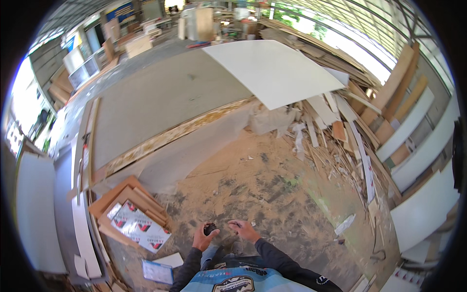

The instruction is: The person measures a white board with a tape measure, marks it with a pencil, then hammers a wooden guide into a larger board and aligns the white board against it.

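In front of my body, low in the view, my left hand is wrapped round a small dark, rounded object; its kind is too small to tell. A short gap to the right, my right hand has its fingers pressed together, pointing toward the left hand. Whether something thin is between those fingertips I cannot make out. Both hands are over a floor covered in sawdust, and dark sleeves reach up to the wrists.
Ahead stands a large grey-topped table, a white sheet lying over its right end. Wood offcuts are heaped on the right. At the left are stacked brown boards, a printed silver-white panel and a blue-edged clipboard.
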A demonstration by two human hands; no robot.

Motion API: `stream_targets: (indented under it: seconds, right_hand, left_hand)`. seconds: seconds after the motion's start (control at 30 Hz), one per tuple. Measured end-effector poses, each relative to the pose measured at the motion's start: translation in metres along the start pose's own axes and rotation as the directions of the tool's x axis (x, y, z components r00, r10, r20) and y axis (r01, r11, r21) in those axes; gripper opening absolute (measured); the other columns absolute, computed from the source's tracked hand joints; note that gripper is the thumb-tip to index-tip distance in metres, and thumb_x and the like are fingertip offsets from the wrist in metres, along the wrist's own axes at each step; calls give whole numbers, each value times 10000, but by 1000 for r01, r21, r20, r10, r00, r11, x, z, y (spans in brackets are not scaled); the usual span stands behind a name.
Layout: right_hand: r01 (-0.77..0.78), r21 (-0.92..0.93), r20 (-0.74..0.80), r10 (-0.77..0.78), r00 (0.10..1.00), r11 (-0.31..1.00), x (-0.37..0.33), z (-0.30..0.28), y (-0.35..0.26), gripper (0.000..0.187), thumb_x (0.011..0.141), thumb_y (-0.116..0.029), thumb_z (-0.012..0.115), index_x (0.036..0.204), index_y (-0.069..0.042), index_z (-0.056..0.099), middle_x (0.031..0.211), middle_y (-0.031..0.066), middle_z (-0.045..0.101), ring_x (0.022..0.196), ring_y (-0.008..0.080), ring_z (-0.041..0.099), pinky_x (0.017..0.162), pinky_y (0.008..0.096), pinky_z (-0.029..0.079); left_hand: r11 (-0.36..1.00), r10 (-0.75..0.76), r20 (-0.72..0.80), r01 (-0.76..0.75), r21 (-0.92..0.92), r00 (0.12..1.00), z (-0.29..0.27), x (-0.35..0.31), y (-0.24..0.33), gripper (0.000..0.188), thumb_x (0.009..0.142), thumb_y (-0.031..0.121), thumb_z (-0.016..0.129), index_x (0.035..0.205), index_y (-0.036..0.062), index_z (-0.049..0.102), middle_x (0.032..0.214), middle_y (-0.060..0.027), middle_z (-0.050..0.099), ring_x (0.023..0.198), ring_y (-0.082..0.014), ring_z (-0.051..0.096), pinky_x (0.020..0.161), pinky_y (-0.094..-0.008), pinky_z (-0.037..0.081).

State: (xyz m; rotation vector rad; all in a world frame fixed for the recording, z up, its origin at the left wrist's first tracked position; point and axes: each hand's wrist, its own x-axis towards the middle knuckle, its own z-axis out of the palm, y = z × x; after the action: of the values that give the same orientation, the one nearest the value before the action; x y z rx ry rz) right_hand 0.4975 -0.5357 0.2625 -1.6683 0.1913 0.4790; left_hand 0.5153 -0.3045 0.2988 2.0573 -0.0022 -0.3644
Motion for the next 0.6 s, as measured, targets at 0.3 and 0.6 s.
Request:
stream_targets:
  seconds: [0.3, 0.6]
  right_hand:
    - [227, 67, -145, -216, 966, 972, 33, -93, -32, 390, 881, -299, 697, 1140, -19, 616, 840, 31, 620, 767, 83, 559, 662, 248, 456]
    - [87, 208, -380, -1, 925, 974, 133, -244, -109, 184, 849, -197, 719, 898, -44, 629, 750, 9, 607, 629, 71, 522, 549, 229, 413]
  left_hand:
    - [981, 168, 469, -193, 6, 867, 68, 114, 102, 634, 724, 331, 771, 1227, 69, 487, 1054, -179, 633, 985, -326, 623, 872, -397, 468]
    - [869, 355, 613, -491, 62, 705, 105, 317, 185, 354, 863, 335, 598, 1060, 43, 632, 986, -187, 658, 940, -371, 616, 827, -429, 467]
